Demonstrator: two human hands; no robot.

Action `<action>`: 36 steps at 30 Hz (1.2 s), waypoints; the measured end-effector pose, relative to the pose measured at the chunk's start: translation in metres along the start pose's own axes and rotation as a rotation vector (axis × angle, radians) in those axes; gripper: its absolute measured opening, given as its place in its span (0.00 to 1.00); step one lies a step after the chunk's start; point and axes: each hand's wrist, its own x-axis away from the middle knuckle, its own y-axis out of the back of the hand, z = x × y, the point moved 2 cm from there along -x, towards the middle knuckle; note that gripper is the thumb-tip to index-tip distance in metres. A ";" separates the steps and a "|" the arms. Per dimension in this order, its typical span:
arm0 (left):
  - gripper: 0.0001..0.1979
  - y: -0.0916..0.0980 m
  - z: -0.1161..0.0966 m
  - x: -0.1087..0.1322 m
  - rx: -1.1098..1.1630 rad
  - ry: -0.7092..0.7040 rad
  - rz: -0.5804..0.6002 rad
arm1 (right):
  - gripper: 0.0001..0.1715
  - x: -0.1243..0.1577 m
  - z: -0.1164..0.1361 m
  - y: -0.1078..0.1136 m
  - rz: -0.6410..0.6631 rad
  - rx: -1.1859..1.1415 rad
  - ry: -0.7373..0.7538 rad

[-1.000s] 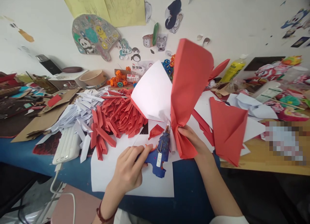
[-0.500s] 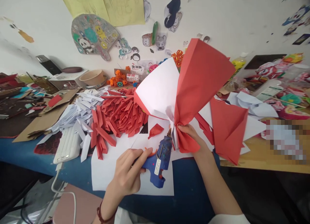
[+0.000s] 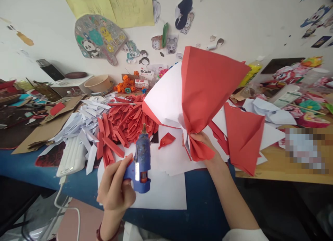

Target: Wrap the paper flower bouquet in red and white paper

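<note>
My left hand (image 3: 116,185) is closed around the handle of a blue glue gun (image 3: 142,161), its nozzle pointing up and away from me. My right hand (image 3: 204,143) grips the pinched neck of a red and white paper bouquet wrap (image 3: 208,91), which flares upward above it. Some of my right fingers are hidden behind the paper. The nozzle is apart from the wrap, to its left. Beneath the glue gun lies a white paper sheet (image 3: 166,194). A small red paper scrap (image 3: 167,140) rests between the two hands.
Piles of folded red paper strips (image 3: 127,119) and white paper strips (image 3: 90,114) lie to the left, beside a white power strip (image 3: 73,157) with a cable. Red folded paper (image 3: 243,136) is at the right. Behind stand a beige bowl (image 3: 97,83) and orange flowers (image 3: 126,84).
My left hand has drawn the glue gun left, away from the wrap's neck, and its nozzle is now clear of the paper. The wrap has turned slightly in my right hand.
</note>
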 end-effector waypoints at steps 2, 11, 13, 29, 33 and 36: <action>0.21 0.004 0.002 0.002 -0.059 0.030 -0.061 | 0.14 0.001 0.001 -0.002 0.000 0.008 0.007; 0.21 0.016 0.012 0.012 -0.123 0.112 -0.160 | 0.12 0.007 0.006 -0.010 -0.003 0.007 0.049; 0.20 0.012 0.010 0.011 -0.094 0.077 -0.112 | 0.10 0.008 0.005 -0.011 -0.028 -0.011 0.050; 0.19 -0.006 0.019 0.008 0.269 0.075 0.310 | 0.15 0.006 0.000 0.001 -0.128 0.029 0.039; 0.19 -0.022 0.023 0.011 0.268 0.016 0.504 | 0.16 0.003 -0.002 0.005 -0.109 -0.015 0.034; 0.19 -0.033 0.025 0.011 0.240 -0.007 0.573 | 0.15 0.003 -0.002 0.003 -0.071 -0.044 0.037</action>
